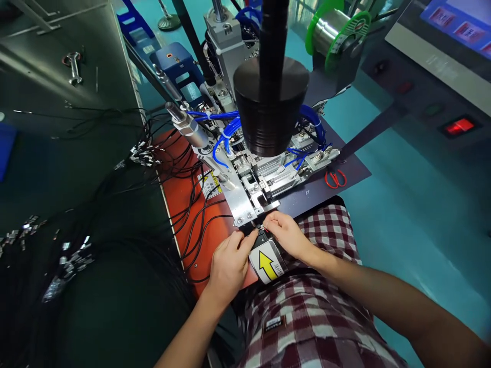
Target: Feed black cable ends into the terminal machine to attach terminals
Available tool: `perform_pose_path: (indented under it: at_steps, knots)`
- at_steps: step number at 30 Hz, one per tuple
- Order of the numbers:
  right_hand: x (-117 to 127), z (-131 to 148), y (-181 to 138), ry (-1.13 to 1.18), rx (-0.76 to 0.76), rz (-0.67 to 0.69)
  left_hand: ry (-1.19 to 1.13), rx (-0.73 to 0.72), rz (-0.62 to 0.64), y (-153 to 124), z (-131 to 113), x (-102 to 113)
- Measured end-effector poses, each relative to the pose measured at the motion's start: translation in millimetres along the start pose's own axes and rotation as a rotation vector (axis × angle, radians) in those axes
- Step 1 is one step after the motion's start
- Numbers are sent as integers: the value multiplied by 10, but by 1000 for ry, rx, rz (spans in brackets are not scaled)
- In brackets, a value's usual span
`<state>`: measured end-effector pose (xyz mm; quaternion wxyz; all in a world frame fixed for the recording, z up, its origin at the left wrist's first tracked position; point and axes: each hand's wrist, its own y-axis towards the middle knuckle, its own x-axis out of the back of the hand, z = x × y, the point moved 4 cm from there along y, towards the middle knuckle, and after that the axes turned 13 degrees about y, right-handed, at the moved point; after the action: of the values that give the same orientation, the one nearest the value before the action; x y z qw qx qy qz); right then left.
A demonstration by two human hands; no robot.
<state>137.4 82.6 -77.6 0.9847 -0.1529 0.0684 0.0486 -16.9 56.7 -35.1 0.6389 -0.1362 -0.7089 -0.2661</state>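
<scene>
My left hand (229,260) pinches the end of a thin black cable (199,225) at the front edge of a small metal machine fixture (251,197). My right hand (286,232) meets it from the right, fingers pinched on the same cable end at the fixture's slot. Just below both hands sits a plate with a yellow arrow label (267,263). The cable tip itself is hidden between my fingers.
Several black cables with metal connectors (141,153) lie across the red mat (180,194) and the dark table to the left. A black cylinder (270,102) hangs over the machine, with blue tubing (226,135). Red scissors (335,179) lie right; a solder spool (337,30) is behind.
</scene>
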Motion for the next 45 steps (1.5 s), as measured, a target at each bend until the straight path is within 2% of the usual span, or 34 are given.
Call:
perform_pose_path:
  at_steps: [4,10,19,21,27,34,36,38,42,45]
  knots:
    - [23,110,-18,-185,161,16,-12,7,4,-10,9,-6]
    - [89,155,30,-230,148,135,-23,9,20,-2,13,0]
    - [90,197,-2,-384,288,153,-32,17,18,-1,10,4]
    - [77,180,5,-358,250,124,-27,13,16,4,5,8]
    - [121,111,-5,-248,-19,43,-20,11,9,6,-1,8]
    - [122,14,-215,-215,-31,-15,0,-3,-2,10,-12,16]
    - [96,39,-228,-276,6,-32,11,2,-1,13,-14,22]
    - [76,129,-220,-430,105,-37,20,3,1,15,-18,25]
    - [33,312,-206,-704,338,58,30,-9,-3,15,-27,26]
    - [28,340,-185,-764,396,113,31,-9,-6,9,-26,23]
